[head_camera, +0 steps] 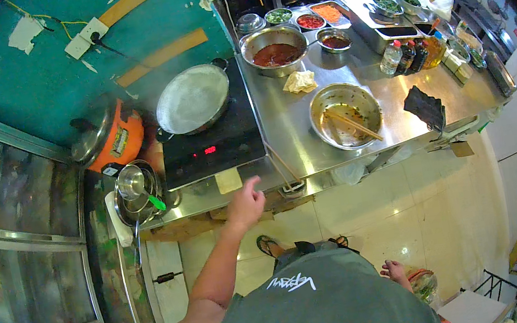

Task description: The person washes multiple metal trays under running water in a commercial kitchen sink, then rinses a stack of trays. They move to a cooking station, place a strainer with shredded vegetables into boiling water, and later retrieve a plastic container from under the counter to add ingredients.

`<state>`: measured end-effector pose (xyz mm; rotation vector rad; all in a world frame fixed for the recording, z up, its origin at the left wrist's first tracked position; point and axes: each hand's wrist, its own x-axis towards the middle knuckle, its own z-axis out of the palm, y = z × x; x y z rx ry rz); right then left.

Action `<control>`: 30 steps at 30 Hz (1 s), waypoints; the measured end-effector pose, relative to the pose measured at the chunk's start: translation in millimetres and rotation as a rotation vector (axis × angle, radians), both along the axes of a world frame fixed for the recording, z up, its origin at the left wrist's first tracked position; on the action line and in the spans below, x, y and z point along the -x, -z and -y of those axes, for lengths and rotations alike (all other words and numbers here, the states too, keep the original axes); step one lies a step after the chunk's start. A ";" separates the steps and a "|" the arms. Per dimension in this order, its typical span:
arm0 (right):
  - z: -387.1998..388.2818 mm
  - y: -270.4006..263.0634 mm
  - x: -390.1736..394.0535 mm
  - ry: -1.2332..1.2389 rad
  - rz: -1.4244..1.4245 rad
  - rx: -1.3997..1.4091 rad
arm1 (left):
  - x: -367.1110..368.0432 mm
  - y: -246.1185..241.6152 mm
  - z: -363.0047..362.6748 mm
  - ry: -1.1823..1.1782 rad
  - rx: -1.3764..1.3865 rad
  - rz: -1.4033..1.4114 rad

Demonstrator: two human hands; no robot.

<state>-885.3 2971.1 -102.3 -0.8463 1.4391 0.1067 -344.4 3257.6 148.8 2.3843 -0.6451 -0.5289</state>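
Observation:
My left hand [246, 205] is raised at the counter's front edge, just below the induction cooktop [217, 155], one finger extended and nothing visible in it. A steaming two-handled pan [193, 98] of pale, cloudy liquid stands on the cooktop, whose red display is lit. Low at my right side hangs my right hand [393, 271], fingers loosely curled; whether they hold anything is unclear. Chopsticks [284, 165] lean in a small holder [293, 189] right of my left hand. A steel bowl [346, 117] with oily residue holds a pair of thick wooden sticks [354, 124].
Left of the cooktop stand an orange pot [120, 137] and a ladle [131, 182] over stacked strainers. Behind are a basin of red sauce [274, 52], a crumpled cloth [300, 82], bottles [408, 56] and trays. A black bag-like item [424, 108] lies right. A stool [472, 310] stands low right.

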 end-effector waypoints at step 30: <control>234.0 -5.0 268.0 0.388 -0.209 -0.020 | 150.2 45.0 837.9 0.719 -0.338 0.327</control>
